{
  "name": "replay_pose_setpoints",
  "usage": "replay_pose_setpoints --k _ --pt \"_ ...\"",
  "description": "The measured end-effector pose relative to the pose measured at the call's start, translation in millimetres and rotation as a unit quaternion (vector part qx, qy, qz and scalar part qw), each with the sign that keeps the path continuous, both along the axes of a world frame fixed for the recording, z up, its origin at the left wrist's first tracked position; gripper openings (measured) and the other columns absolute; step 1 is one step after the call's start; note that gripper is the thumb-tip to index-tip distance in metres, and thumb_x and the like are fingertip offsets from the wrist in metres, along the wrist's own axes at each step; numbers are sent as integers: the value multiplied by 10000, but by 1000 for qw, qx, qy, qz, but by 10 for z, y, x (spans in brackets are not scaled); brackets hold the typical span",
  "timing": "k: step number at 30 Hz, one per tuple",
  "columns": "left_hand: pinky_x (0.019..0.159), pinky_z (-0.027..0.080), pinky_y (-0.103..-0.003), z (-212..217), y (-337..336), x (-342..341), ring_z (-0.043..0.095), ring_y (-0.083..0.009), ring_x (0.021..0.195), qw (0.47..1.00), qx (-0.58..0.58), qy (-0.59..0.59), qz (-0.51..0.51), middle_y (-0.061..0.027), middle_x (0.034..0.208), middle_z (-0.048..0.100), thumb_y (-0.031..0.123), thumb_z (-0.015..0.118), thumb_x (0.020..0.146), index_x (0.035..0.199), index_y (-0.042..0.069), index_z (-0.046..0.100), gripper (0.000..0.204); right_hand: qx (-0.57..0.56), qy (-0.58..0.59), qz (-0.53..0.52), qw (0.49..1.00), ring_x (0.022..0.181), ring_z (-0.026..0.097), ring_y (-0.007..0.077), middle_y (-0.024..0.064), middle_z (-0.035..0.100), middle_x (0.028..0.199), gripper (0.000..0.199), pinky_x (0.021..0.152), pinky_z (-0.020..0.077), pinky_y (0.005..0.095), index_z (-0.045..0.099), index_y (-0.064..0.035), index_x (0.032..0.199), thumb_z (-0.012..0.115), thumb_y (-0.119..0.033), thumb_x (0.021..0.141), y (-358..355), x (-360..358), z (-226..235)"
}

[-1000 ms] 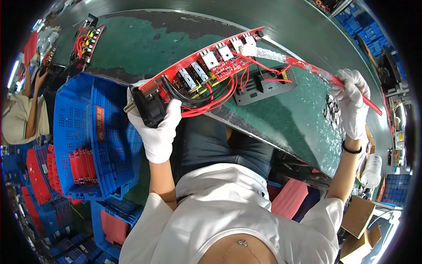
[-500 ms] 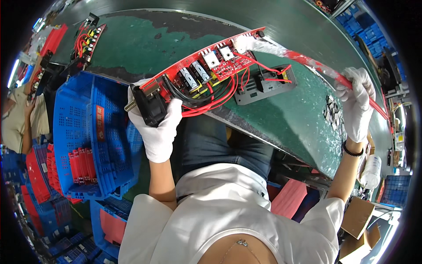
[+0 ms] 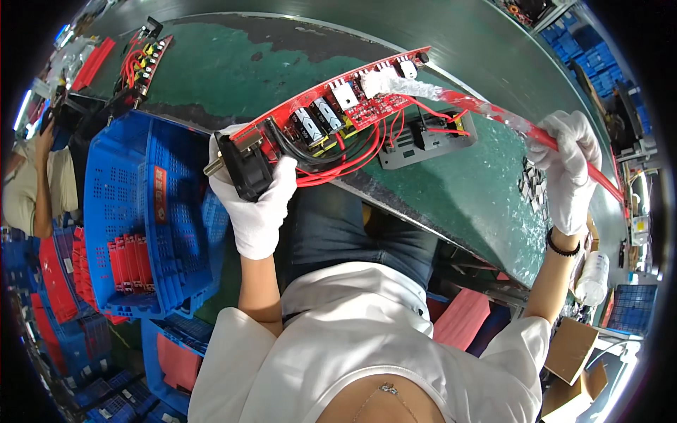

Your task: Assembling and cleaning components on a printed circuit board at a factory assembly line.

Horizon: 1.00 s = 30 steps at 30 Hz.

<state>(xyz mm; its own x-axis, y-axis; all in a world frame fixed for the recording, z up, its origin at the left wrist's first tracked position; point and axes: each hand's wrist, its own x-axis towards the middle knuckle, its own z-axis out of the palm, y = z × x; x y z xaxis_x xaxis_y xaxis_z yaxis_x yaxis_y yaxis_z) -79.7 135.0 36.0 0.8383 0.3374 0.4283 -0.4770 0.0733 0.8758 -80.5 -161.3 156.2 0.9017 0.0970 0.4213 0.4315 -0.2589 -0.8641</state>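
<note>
My left hand (image 3: pixel 255 218), in a white glove, is closed around the black fan (image 3: pixel 245 169) at the near left end of a red circuit board (image 3: pixel 367 116). The board is raised and slants up to the right, with capacitors, red and black wires and a row of tab-shaped parts. My gloved right hand (image 3: pixel 570 166) grips a red stick (image 3: pixel 486 108) smeared with white paste. Its thickly coated white tip touches or covers one of the tab parts. Red wires lead from the board to a grey metal panel (image 3: pixel 430 151) behind it.
Small dark pieces (image 3: pixel 534 185) are heaped on the green worktable (image 3: pixel 211 60) at right. Another wired board (image 3: pixel 144 67) lies at far left. A blue crate (image 3: pixel 120 190) with red parts stands left of me. A person's arm (image 3: pixel 44 169) shows beyond it.
The stick's white tip has moved left along the board, uncovering a whitish tab part near its far right end. My left hand and the board have shifted slightly right.
</note>
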Motion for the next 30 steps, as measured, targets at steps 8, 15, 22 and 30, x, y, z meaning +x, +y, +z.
replay_pose_setpoints --k 8,15,22,30 --pt "732 482 -251 -29 23 -16 562 -104 818 1000 -5 18 7 -50 916 548 -92 634 650 1027 30 474 427 3 3 12 1000 575 531 132 120 572 724 208 526 430 225 516 12 795 557 -188 836 -19 -45 -12" --pt "730 484 -252 -48 14 -4 561 -112 847 1000 9 9 4 -53 942 546 -90 649 648 1057 39 456 470 -1 48 15 999 595 568 135 122 583 744 182 532 463 233 526 15 793 564 -157 837 161 -69 -39" --pt "669 494 -245 0 -31 -45 574 -110 804 995 -66 70 -10 -52 926 560 -95 650 657 1078 44 448 487 34 27 21 999 609 553 141 123 582 732 185 547 445 243 523 17 798 541 -158 853 85 -77 -45" --pt "551 485 -215 43 -16 -18 584 -92 682 997 -48 52 27 -55 890 586 -113 634 695 1120 57 427 502 -15 22 1 1000 588 522 115 103 588 749 192 526 413 214 528 8 818 550 -179 855 46 -148 -23"
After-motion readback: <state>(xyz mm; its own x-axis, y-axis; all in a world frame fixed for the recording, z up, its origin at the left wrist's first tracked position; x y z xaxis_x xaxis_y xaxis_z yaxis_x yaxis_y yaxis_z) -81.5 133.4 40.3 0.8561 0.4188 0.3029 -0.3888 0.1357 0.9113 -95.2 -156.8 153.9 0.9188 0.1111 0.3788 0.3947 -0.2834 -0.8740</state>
